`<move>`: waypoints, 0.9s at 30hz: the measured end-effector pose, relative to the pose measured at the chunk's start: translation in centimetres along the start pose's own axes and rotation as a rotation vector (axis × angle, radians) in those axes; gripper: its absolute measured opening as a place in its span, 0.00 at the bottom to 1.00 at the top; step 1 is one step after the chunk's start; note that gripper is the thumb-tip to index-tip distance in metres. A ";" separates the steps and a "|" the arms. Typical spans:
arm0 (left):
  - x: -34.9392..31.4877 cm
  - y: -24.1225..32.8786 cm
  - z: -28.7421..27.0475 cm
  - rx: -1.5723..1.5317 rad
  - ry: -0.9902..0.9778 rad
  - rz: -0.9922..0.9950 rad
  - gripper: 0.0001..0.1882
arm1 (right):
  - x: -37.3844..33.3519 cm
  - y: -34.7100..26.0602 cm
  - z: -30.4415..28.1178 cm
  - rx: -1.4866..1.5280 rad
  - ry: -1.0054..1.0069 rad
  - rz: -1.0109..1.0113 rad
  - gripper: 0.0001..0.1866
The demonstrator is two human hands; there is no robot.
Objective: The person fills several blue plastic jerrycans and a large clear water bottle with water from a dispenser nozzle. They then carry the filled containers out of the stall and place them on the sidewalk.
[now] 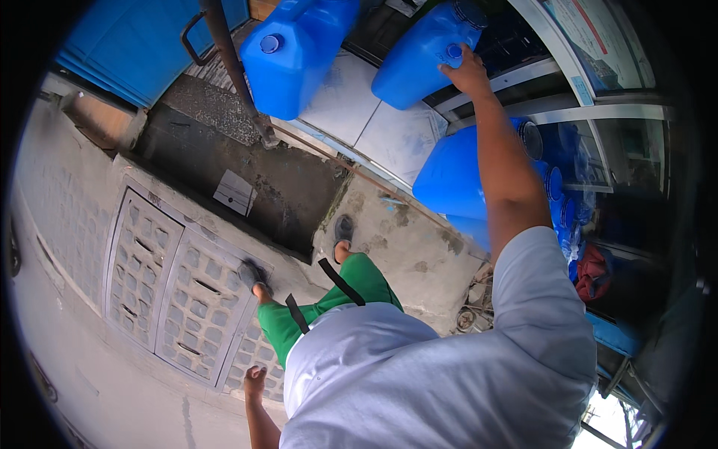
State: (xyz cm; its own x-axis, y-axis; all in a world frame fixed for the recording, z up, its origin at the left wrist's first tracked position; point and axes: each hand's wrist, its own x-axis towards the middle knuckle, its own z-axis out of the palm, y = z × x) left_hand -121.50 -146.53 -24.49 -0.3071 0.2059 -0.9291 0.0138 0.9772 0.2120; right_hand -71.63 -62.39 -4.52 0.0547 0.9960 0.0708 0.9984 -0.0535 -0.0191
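Note:
My right arm reaches up to a blue plastic water container (417, 61) on the tiled ledge. My right hand (470, 73) has its thumb and fingers around the small blue cap (454, 51) on that container; its palm side is hidden. A wide screw lid (470, 13) closes the same container's end. My left hand (255, 382) hangs low at my left side, its fingers curled in with nothing visible in them. Left of the gripped container stands another blue container (288, 63) with a small cap. Beneath my right forearm is a further blue container (452, 176).
A glass-fronted frame (587, 112) borders the tiled ledge (359, 101) on the right. A rusty metal post (238, 75) with a handle stands at left. Beside my feet runs a sunken concrete pit (224, 165) holding a pale flat piece (235, 192). Stone-patterned panels (183, 292) cover the ground.

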 end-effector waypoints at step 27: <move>-3.9 17.6 1.4 0.343 0.055 0.474 0.29 | -11.5 9.6 -0.1 0.069 -0.145 -0.158 0.51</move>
State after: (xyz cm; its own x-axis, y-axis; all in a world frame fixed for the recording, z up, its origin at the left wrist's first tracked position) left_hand -118.74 -130.03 -17.60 -0.2414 0.6306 -0.7376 0.4663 0.7420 0.4817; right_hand -62.67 -74.39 -5.37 -0.1103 0.9917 -0.0656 0.9906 0.1043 -0.0882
